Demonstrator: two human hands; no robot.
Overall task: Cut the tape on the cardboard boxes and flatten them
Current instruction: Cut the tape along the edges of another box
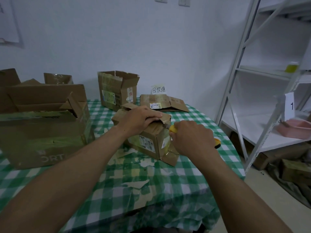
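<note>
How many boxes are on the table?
5: big box left, another box behind it, tall open box at back, small box in middle, flat box back right. Others may hide.

The small brown cardboard box (151, 142) that my left hand (141, 118) holds is matt and creased, with glossy clear tape (170, 149) wrinkled at its lower right corner. The yellow utility knife (173, 128) in my right hand (191, 138) looks like smooth plastic. The green-and-white checked cloth (168, 182) on the tabletop is matt, its print worn away in patches. At the right of the frame, the white shelf rack (235, 91) looks like smooth painted metal.
</note>
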